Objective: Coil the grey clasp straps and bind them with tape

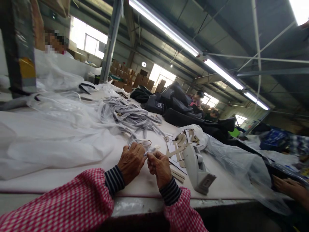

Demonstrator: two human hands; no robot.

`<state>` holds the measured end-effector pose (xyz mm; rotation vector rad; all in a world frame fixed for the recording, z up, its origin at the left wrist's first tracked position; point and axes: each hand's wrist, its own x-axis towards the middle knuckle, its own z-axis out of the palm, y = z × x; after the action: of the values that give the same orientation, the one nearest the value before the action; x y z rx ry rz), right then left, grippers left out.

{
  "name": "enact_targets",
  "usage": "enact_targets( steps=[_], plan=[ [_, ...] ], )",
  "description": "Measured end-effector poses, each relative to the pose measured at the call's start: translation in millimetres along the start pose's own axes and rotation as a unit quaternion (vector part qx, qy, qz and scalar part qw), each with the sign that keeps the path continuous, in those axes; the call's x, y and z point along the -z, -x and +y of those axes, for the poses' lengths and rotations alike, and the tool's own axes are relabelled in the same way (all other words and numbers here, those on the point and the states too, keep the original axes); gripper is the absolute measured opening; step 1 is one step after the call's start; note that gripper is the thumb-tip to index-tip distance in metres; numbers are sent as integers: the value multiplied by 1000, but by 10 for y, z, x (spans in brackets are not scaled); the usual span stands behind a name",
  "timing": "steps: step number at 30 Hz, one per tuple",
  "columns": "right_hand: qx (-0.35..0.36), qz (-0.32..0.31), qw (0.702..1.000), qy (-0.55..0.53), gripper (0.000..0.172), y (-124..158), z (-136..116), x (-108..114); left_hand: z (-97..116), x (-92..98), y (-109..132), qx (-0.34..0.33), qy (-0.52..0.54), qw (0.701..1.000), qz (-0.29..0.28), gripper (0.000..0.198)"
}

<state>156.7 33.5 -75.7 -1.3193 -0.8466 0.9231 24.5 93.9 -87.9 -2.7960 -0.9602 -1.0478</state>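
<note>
Near the front of the white table, my left hand point(132, 161) and my right hand point(159, 166) meet, with their fingers pinched together. Between the fingertips is something small with a bluish spot, too hidden to name. Just beyond the fingers lies a small tangle of clear and grey strands point(142, 141) with a thin orange-brown loop. A large heap of grey cords or strips point(127, 112) spreads farther back. To the right of my right hand stands a grey tape dispenser point(195, 169), beside a pile of cut cardboard strips point(177, 153).
White sheeting point(55, 138) covers the table's left side. Black padded bags or covers point(176, 103) are heaped at the back. Clear plastic point(238, 164) lies to the right, where another person's hand point(287, 185) shows. A dark post point(18, 48) rises at far left.
</note>
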Motion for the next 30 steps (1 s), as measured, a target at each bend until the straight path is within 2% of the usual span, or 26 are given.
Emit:
enact_targets(
  steps=[6, 9, 12, 14, 17, 20, 23, 26, 28, 29, 30],
  plan=[
    [32, -4, 999, 34, 36, -92, 92, 15, -44, -57, -24, 69, 91, 992, -60, 12],
    [26, -1, 999, 45, 37, -115, 145, 25, -79, -107, -18, 94, 118, 985, -85, 12],
    [18, 3, 999, 46, 40, -131, 184, 39, -133, -150, -9, 98, 147, 980, -90, 11],
    [17, 5, 999, 45, 43, -142, 202, 41, -168, -159, -8, 105, 189, 974, -72, 13],
    [17, 2, 999, 42, 48, -157, 231, 34, -200, -138, -18, 128, 274, 952, -47, 19],
    [29, -12, 999, 26, 50, -163, 270, 35, -207, -92, -42, 153, 368, 915, -64, 27],
    [51, -44, 998, 2, 47, -160, 313, 66, -214, -46, -81, 181, 436, 878, -77, 31],
    [61, -70, 995, 35, 38, -136, 335, 131, -235, -13, -128, 204, 458, 861, -84, 34],
    [115, -47, 986, 114, 29, -98, 315, 186, -241, -1, -148, 211, 451, 863, -83, 35],
    [169, -23, 971, 170, 23, -73, 289, 213, -238, 3, -151, 210, 442, 868, -82, 34],
    [237, 3, 943, 232, 17, -44, 253, 238, -229, 5, -150, 204, 433, 874, -82, 33]
  ],
)
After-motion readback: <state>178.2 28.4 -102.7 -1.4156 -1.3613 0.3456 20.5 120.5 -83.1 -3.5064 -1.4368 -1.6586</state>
